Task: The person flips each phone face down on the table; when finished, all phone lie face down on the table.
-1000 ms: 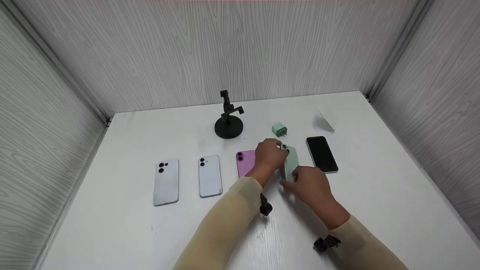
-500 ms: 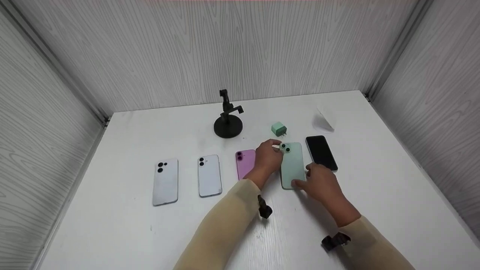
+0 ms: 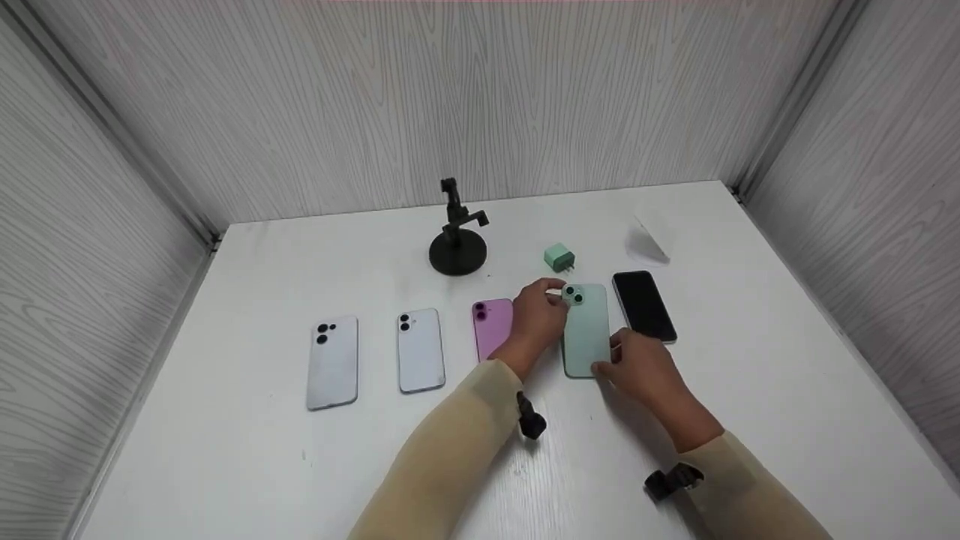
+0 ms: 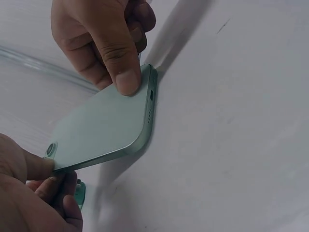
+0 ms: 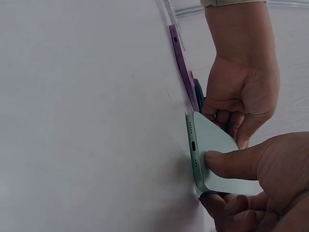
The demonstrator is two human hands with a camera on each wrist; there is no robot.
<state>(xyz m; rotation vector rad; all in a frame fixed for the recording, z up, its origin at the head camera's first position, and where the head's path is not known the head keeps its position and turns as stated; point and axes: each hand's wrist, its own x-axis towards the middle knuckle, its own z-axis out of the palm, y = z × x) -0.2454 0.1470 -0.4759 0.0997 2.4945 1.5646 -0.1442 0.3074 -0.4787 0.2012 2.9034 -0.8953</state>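
A pale green phone (image 3: 587, 334) shows its back and two camera lenses to the head camera. My left hand (image 3: 537, 313) pinches its far left edge by the cameras, thumb and fingers on either side in the left wrist view. At the near right corner my right hand (image 3: 643, 366) grips the same phone (image 5: 221, 162), thumb flat on the back and fingers beneath. The charging port end is raised slightly over the table, with a shadow below it. Partly hidden behind my left wrist, a pink phone (image 3: 491, 326) lies to the left.
Two pale phones lie further left, a wider one (image 3: 333, 364) and a narrower one (image 3: 421, 351). A black phone (image 3: 644, 306) rests close to my right hand. Behind are a green charger plug (image 3: 559, 257), a black stand (image 3: 457, 253) and a clear folded piece (image 3: 646, 246).
The green phone has turned from a steep tilt to back-up. My right hand has moved right with its edge, while the left has barely shifted. The last half second shows almost no motion.
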